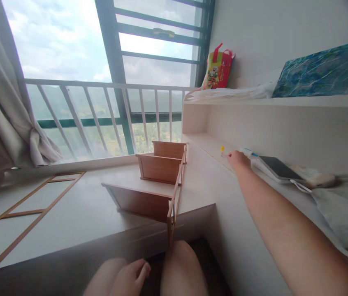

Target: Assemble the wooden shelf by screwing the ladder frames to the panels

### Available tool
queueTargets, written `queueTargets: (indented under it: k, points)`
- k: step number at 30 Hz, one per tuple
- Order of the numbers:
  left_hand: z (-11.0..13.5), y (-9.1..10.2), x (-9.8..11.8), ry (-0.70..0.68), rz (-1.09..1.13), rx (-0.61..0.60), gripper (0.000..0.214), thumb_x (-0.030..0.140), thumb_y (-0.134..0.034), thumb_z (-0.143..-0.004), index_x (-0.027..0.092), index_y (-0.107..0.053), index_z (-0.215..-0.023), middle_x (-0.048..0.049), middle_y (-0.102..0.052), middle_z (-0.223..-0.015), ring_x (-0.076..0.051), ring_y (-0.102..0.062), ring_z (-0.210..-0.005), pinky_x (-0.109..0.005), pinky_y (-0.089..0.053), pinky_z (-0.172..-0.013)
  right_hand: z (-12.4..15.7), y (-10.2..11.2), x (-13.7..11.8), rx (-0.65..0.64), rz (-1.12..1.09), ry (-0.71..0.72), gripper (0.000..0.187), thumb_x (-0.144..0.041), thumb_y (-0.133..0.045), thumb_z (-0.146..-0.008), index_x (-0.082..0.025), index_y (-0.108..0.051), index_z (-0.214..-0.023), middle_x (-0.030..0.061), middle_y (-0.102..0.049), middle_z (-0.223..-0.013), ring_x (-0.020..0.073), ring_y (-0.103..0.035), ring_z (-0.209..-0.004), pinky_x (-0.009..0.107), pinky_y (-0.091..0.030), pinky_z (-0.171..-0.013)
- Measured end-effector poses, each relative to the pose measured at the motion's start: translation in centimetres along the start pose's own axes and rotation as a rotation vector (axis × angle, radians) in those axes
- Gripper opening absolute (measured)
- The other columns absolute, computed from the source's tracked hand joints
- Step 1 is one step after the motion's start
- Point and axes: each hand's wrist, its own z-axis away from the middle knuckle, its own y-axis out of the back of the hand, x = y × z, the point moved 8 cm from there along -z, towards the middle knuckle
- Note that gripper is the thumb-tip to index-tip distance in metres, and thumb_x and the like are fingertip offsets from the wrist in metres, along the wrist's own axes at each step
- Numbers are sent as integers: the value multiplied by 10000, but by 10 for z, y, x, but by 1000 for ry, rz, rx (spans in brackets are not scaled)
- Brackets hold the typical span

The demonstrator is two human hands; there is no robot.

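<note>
- Small yellow-topped piece (222, 149): on white shelf (203, 142), just left of right hand (239, 158), long axis roughly upright.
- Right hand nearer; can't tell if fingers grip anything.
- Left hand (133, 274) low, near, fingers curled, contents unclear.

open sill (92, 203) between frame (24, 213) and rack (152, 203), tablet (280, 167) crowding shelf (206, 143)

I find no legible text, number or brand; the print on the red and yellow bag (220, 70) is too small for me to read.
</note>
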Motion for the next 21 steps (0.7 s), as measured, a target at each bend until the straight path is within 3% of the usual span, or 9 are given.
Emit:
queueTargets:
  k: [2, 5, 9, 13, 16, 18, 21]
  points:
    - [-19, -9, 4, 82, 266, 29, 296, 494, -535, -742, 229, -660, -707, -65, -672, -795, -224, -610, -778, -321, -455, -669, -2, -3, 2, 5, 3, -7, 261, -302, -556, -841, -200, -712, -1024, 161, -666, -1026, 239, -611, -947, 352, -444, -789]
    - [-50, -37, -6, 311, 696, 31, 332, 454, -564, -739, 181, -644, -911, -93, -662, -915, -187, -601, -762, -261, -427, -574, -7, -6, 7, 17, 1, -30, 259, -279, -565, -827, -196, -713, -1022, 182, -656, -1037, 228, -587, -902, 348, -406, -738]
    - [-78, -76, -17, 520, 1021, -1, 356, 384, -599, -760, 177, -592, -1049, -108, -645, -1045, -166, -600, -789, -260, -446, -615, -10, -9, 10, 42, 2, -43, 258, -270, -563, -823, -184, -714, -1013, 209, -651, -1027, 197, -540, -827, 340, -324, -666]
    - [-95, -106, -4, 515, 1178, -155, 346, 371, -615, -767, 177, -596, -1052, -117, -648, -1078, -174, -618, -814, -271, -459, -639, -6, -3, 8, 106, 18, -48, 304, -319, -520, -865, -162, -688, -1064, 221, -645, -1034, 173, -500, -781, 336, -275, -647]
    - [-104, -116, 14, 463, 1328, -276, 323, 363, -625, -772, 172, -599, -1031, -113, -645, -1089, -175, -627, -824, -268, -460, -648, 7, 16, -3, 242, -33, -34, 308, -334, -504, -887, -144, -676, -1058, 209, -655, -997, 167, -490, -773, 323, -271, -653]
    - [-109, -116, 22, 446, 1413, -317, 293, 335, -630, -770, 169, -595, -1009, -103, -646, -1084, -176, -631, -837, -264, -461, -654, 30, 34, -15, 376, -126, 35, 261, -303, -520, -883, -139, -672, -1018, 177, -666, -946, 156, -496, -764, 302, -298, -673]
    - [-112, -114, 28, 457, 1488, -318, 255, 268, -647, -752, 181, -578, -982, -74, -658, -1031, -169, -639, -817, -258, -467, -650, 90, 45, -35, 496, -343, 210, 225, -285, -506, -894, -137, -624, -1015, 86, -640, -817, 119, -511, -687, 243, -363, -690]
